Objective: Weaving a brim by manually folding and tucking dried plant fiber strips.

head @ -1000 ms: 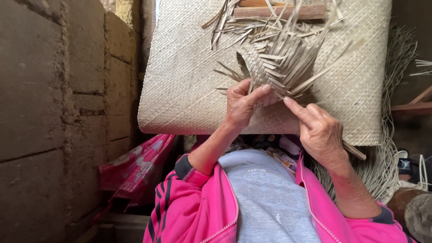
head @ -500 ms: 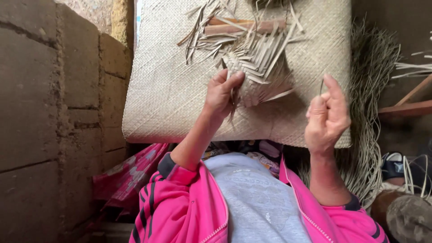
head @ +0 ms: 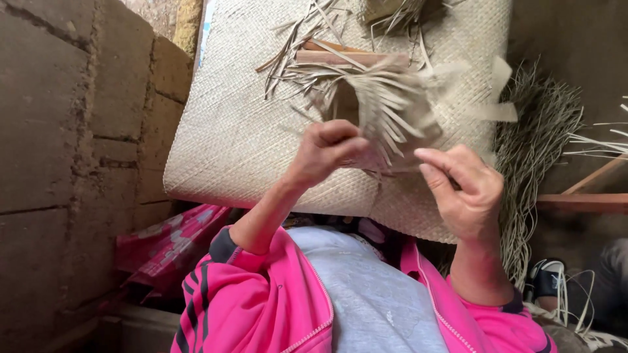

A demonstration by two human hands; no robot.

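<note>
Our left hand (head: 330,151) pinches the half-woven strip bundle (head: 386,114) over the mat (head: 235,131), right hand (head: 464,189) half-curled, holding nothing (loose strips could slip and unravel).

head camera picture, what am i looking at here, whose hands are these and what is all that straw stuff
The picture comes from a camera worn on a person's head, looking down at their own lap, so the pink jacket and grey shirt at the bottom belong to the wearer. No machine is involved, only two bare hands.

The left hand is closed with its fingers pinched on a small, half-woven piece of pale strips, whose loose ends stick out in all directions. The right hand is held beside that piece with the fingers loosely curled; whether it grips a strip is blurred.

Under the hands lies a large finished woven mat, with a wooden stick and loose strips on it. A bundle of greenish fibres hangs at the right, and a rough block wall stands at the left.
</note>
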